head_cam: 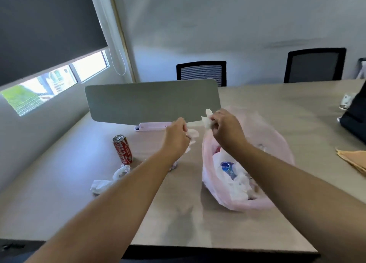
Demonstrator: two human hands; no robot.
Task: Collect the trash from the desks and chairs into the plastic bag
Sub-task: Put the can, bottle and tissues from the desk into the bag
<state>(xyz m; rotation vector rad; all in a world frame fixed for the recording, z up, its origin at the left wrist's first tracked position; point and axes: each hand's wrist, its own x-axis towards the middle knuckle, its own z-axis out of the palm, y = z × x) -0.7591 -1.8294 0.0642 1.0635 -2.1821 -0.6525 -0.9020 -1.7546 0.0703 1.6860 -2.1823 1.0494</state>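
A pale pink plastic bag [277, 144] lies open on the desk, with white tissues and a crushed bottle with a blue label [227, 168] inside. My right hand [225, 128] pinches a crumpled white tissue [207, 120] above the bag's left rim. Just left of the bag, my left hand [176, 138] grips another white tissue [193, 135]. A red cola can [122, 150] stands upright further left. Two crumpled tissues [111, 179] lie on the desk in front of the can.
A grey divider panel [152, 102] on a pink base stands behind my hands. Two black mesh chairs [202, 72] sit at the far desk edge. A dark bag [354, 114] and tan paper [354, 158] lie at the right.
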